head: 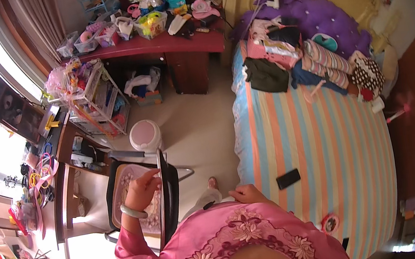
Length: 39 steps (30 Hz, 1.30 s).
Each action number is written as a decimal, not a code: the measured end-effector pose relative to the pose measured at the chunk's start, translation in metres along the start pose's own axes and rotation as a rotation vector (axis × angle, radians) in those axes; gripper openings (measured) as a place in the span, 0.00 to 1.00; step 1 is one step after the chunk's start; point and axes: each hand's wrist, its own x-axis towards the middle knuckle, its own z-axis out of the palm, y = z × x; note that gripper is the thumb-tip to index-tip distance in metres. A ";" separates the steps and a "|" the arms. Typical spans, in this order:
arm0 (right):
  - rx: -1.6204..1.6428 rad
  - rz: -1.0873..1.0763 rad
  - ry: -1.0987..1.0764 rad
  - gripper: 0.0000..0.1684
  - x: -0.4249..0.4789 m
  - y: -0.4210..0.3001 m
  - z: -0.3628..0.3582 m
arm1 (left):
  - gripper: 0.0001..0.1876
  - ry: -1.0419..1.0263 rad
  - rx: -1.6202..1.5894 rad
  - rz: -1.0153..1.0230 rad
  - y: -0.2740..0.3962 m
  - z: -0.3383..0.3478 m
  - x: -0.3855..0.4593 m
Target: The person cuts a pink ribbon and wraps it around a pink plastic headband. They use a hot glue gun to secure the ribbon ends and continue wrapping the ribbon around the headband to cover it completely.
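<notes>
My left hand (pixel 144 190) is over the black office chair (pixel 174 200), its fingers at the thin upright edge of the chair's back; whether they grip it, I cannot tell. A bangle circles that wrist. Under the hand lies a patterned cushion (pixel 129 178) on the seat. My right hand (pixel 248 193) is curled in front of my waist, near the bed's edge, and nothing shows in it. On the striped bedsheet (pixel 330 159) to its right lies a black smartphone (pixel 288 179). Further down the bed is a small red round object (pixel 330 224).
A lidded pink and white bin (pixel 145 135) stands beyond the chair. A white rolling cart (pixel 94 94) is beside a red-topped desk (pixel 153 46) crowded with baskets. Folded clothes (pixel 268 75) and a purple cushion (pixel 307 12) lie at the bed's head. A mirrored dressing table (pixel 62 152) stands left.
</notes>
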 end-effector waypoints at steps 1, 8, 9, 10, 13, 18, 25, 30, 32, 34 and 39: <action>0.075 0.028 -0.072 0.18 0.021 -0.005 -0.012 | 0.14 0.038 0.044 0.046 -0.004 -0.004 0.023; -0.284 -0.391 0.247 0.14 0.172 -0.024 -0.121 | 0.14 0.071 0.272 0.130 -0.011 -0.013 0.211; -0.141 -0.335 0.248 0.13 0.181 -0.026 -0.131 | 0.14 0.058 0.283 0.165 -0.013 -0.007 0.242; 0.009 -0.292 0.249 0.13 0.193 -0.028 -0.140 | 0.14 0.040 0.292 0.164 -0.016 -0.004 0.273; 0.113 -0.180 0.214 0.13 0.232 -0.012 -0.167 | 0.15 0.017 0.258 0.187 -0.040 0.013 0.373; 0.051 -0.068 0.181 0.15 0.309 0.021 -0.231 | 0.19 0.019 -0.196 -0.166 -0.103 0.045 0.532; -0.089 -0.128 0.075 0.19 0.440 -0.033 -0.314 | 0.28 0.363 0.078 -0.274 -0.187 0.050 0.695; -0.270 -0.319 -0.013 0.17 0.524 -0.083 -0.330 | 0.30 0.533 0.482 -0.090 -0.178 0.039 0.783; -0.275 -0.305 -0.033 0.16 0.550 -0.095 -0.323 | 0.31 0.585 0.500 -0.077 -0.203 0.032 0.816; -0.198 -0.230 -0.040 0.16 0.576 -0.093 -0.324 | 0.33 0.399 0.577 -0.293 -0.155 0.045 0.848; -0.051 0.034 0.079 0.15 0.613 -0.096 -0.340 | 0.33 0.173 0.745 -0.467 -0.146 0.048 0.886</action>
